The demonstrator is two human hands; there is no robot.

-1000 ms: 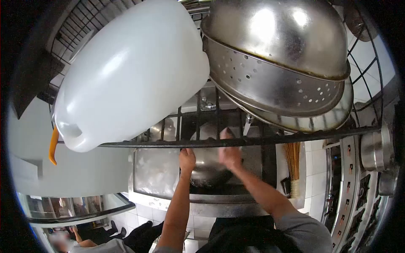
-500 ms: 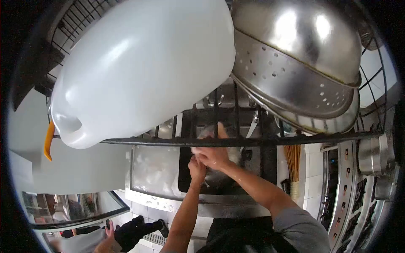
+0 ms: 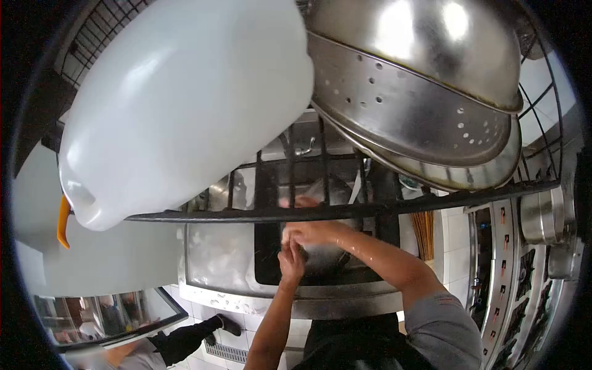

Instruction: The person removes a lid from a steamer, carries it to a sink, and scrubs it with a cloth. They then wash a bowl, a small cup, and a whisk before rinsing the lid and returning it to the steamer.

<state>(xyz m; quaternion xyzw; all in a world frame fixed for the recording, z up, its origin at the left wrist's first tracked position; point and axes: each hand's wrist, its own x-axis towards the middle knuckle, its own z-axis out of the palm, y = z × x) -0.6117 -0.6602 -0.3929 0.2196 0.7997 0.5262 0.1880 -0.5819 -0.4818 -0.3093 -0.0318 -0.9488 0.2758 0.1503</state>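
Over the dark sink basin (image 3: pixel 265 259), my left hand (image 3: pixel 291 262) is closed round something small that I cannot make out. My right hand (image 3: pixel 311 232) meets it from above, its fingers bent and blurred against the left fingers. Water drops show on my right forearm. Behind the black rack bars, a pinkish thing (image 3: pixel 300 201) lies just above my hands, partly hidden. A faucet (image 3: pixel 305 148) stands at the back of the sink.
A wire rack (image 3: pixel 259 214) overhead holds a large white plastic container (image 3: pixel 185 117) and stacked metal bowls and colanders (image 3: pixel 413 105). Bundled sticks (image 3: pixel 423 234) stand right of the sink, near a stove (image 3: pixel 502 277). Another person's dark-trousered leg (image 3: pixel 188 338) shows lower left.
The rack, container and bowls have shifted left in view. My hands remain together but sit slightly lower, with the fingers moved. The other person's legs have shifted left.
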